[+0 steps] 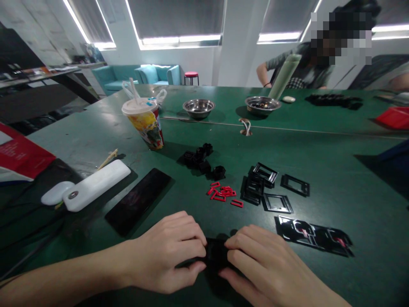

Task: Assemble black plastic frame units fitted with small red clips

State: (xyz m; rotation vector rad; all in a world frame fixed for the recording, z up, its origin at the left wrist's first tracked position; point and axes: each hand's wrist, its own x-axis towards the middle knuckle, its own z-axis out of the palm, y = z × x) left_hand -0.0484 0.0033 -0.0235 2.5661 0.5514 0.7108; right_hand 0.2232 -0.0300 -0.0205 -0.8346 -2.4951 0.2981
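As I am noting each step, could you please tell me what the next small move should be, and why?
Probably the right hand should let go and fetch a red clip. It and the left hand pinch the black part, which shows no red, while the strip on the right already carries red bits. The clips lie just ahead.

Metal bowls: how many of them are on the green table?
2. One bowl stands behind the cup; the other bowl is to its right. None seems hidden.
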